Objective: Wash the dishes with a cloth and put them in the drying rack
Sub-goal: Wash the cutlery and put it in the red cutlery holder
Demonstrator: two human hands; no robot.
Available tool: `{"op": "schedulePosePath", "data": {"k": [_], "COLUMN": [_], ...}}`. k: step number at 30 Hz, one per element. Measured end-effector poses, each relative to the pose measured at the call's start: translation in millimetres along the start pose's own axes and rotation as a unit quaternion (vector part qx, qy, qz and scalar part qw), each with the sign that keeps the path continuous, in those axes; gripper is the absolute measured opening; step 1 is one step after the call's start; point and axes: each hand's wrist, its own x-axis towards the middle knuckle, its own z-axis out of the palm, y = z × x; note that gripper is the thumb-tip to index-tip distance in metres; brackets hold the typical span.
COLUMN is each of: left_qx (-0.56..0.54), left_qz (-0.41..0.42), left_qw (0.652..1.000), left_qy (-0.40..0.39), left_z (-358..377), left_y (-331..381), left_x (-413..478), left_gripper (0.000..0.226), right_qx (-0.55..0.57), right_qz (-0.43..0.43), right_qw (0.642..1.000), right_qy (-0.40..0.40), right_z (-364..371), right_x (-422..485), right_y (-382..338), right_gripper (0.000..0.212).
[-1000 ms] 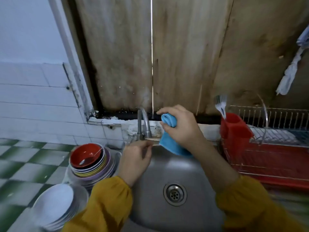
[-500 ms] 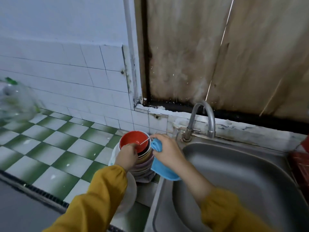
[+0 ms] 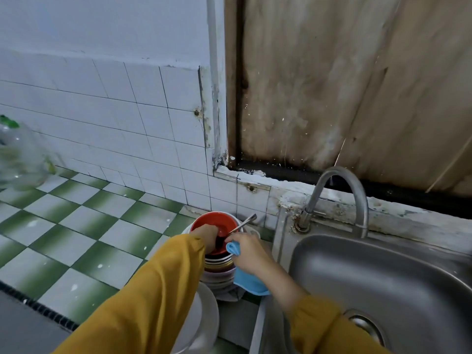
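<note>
Left of the sink (image 3: 339, 267), the left hand (image 3: 206, 236) curls its fingers over the near rim of the red bowl (image 3: 217, 222) topping the stack (image 3: 219, 264). The right hand (image 3: 246, 251) clutches the blue cloth (image 3: 246, 281), perhaps touching the spoon (image 3: 244, 223) too. Lift straight up, keeping the spoon from sliding.

Wears long mustard-yellow sleeves: left sleeve (image 3: 153, 290) loose and softly creased, right sleeve (image 3: 324, 325) puffed, both gathered at the wrist. Leaves left hand (image 3: 205, 235) and right hand (image 3: 249, 251) bare.
</note>
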Motion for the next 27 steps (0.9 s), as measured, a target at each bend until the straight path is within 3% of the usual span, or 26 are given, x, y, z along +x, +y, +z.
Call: {"op": "schedulePosePath", "data": {"k": [6,12,15,17,20,22,25,27], "left_qx": [0.067,0.118,-0.014,-0.189,-0.374,-0.462,-0.568,-0.596], "left_qz": [0.044,-0.02,-0.05,-0.052,-0.047,-0.027,0.0,0.029], "left_qw": [0.992,0.968,0.959,0.929,0.876,0.837,0.783,0.768], "left_qy": [0.094,0.221,0.278,0.315,0.3,0.293,0.256,0.231], "left_z": [-9.6,-15.8,-14.8,-11.6,-0.9,10.0,30.7,47.1], "left_y": [19.5,37.2,44.2,49.5,68.0,87.6,121.2,141.3], "left_x": [-26.8,-64.9,-82.3,-90.5,-113.6,-135.2,-161.9,-172.9], "left_gripper": [0.039,0.033,0.03,0.025,0.016,0.016,0.013,0.026], "right_qx": [0.057,0.066,0.132,0.186,0.267,0.357,0.501,0.525], "right_qz": [-0.014,-0.039,-0.032,-0.011,0.017,0.052,0.108,0.127], "right_qw": [0.998,0.996,0.988,0.974,0.946,0.9,0.782,0.769], "right_qy": [0.009,0.035,0.079,0.127,0.185,0.243,0.354,0.341], "right_z": [2.0,-8.9,-15.3,-21.4,-35.6,-43.3,-49.5,-47.4], "right_x": [-6.8,-22.6,-35.9,-45.3,-64.6,-81.6,-103.3,-113.7], "right_y": [7.0,15.2,16.8,19.3,24.0,28.2,35.5,40.1], "right_gripper": [0.049,0.05,0.046,0.039,0.029,0.022,0.011,0.009]}}
